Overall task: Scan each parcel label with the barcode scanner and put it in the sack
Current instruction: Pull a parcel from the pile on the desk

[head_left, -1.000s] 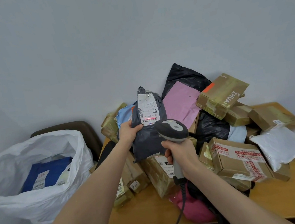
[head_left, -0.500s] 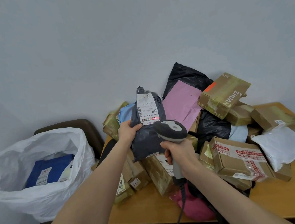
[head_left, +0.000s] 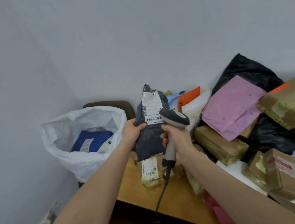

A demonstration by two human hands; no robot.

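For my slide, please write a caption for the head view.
Left hand holds a dark grey parcel while the right hand holds the barcode scanner before its label.

**Parcel sorting corner**

Looks like a courier back room: piles taped cartons [head_left: 219, 145] and poly mailers [head_left: 232, 108] on a wooden counter [head_left: 132, 191], keeps a corded barcode scanner [head_left: 175, 120] in use and a white sack [head_left: 83, 164] beside bare grey walls [head_left: 101, 44].

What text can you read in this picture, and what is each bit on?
"UAN", the end of a cut-off word, on the taped brown box at the right edge.
White label on the grey parcel in the left hand: barcodes and print, too blurred to read.
Orange bag: dark letters, unreadable.
Carton at lower right: red print, blurred.
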